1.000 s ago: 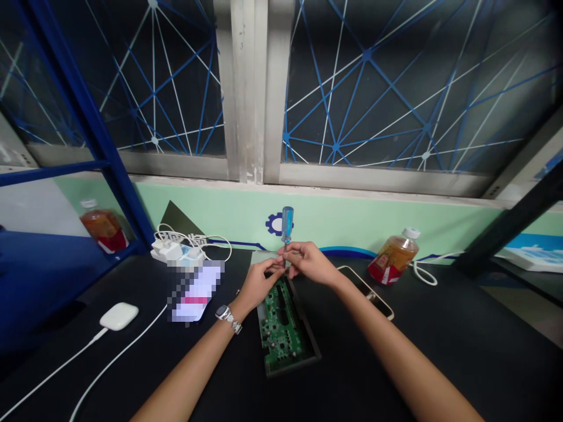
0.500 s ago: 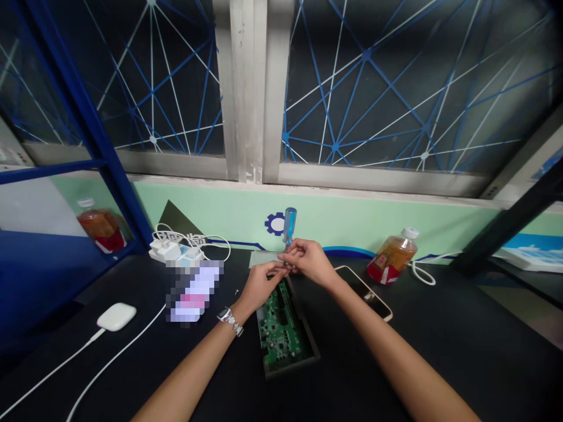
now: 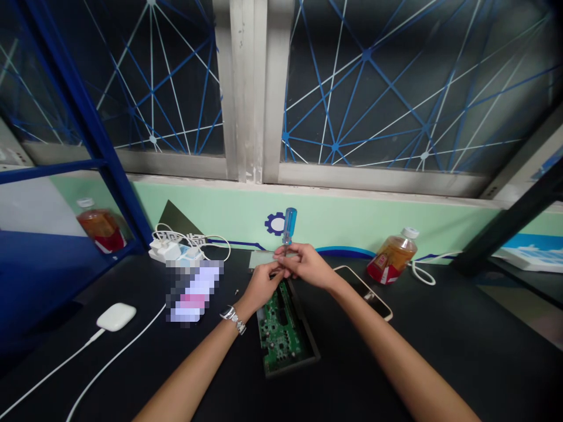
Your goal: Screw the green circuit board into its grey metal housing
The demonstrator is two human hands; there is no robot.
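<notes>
A green circuit board (image 3: 281,331) lies in a dark open case (image 3: 313,346) on the black table. A screwdriver with a clear blue handle (image 3: 288,225) stands upright over the board's far end. My right hand (image 3: 308,265) is closed round the screwdriver's shaft just below the handle. My left hand (image 3: 261,284), with a watch on its wrist, pinches at the shaft's lower end by the board's far edge. The tip is hidden behind the fingers.
A phone (image 3: 367,293) lies right of the case, with an orange drink bottle (image 3: 393,257) beyond it. A blurred screen (image 3: 193,293), white chargers (image 3: 173,251), a white case (image 3: 115,316) with cables and a second bottle (image 3: 101,227) are to the left.
The screwdriver and both hands have shifted only slightly over the board's far end. The left hand has moved closer under the right hand.
</notes>
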